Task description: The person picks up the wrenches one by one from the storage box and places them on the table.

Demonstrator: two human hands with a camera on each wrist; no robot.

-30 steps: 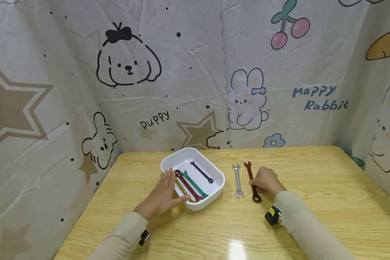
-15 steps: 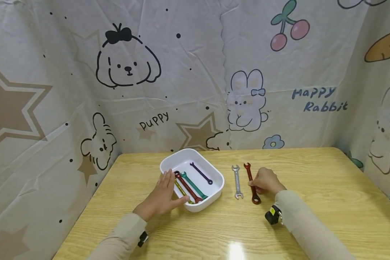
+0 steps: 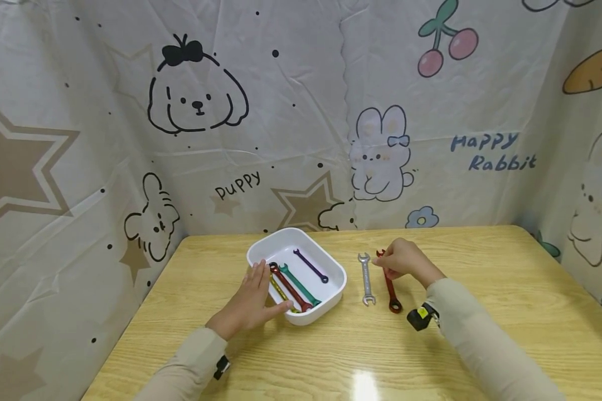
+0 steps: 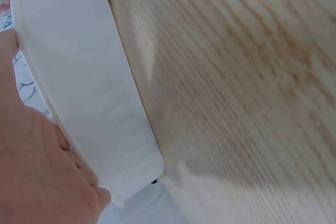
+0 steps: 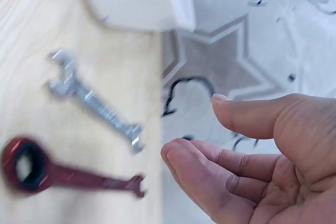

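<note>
My right hand (image 3: 406, 260) hovers over the upper part of a red ratchet wrench (image 3: 391, 289) that lies on the table. In the right wrist view its thumb and fingers are apart with nothing between them. Left of it lies a silver open-end wrench (image 3: 367, 281), its upper end near the fingertips. My left hand (image 3: 248, 303) rests along the near left rim of a white plastic box (image 3: 308, 317), fingers stretched out and thumb at the front edge. Inside the box lie a purple wrench (image 3: 311, 266), a green wrench (image 3: 301, 285), a red wrench (image 3: 292, 287) and a yellow wrench (image 3: 281, 291), partly hidden by the hand.
The wooden table (image 3: 261, 367) ends at the back against a printed curtain (image 3: 291, 111) with cartoon animals. A camera (image 3: 420, 317) is strapped at the right wrist and another (image 3: 222, 367) at the left.
My right hand has let go of the red ratchet wrench and moved up and slightly left, toward the silver wrench's upper end. The left hand and the box stay put.
</note>
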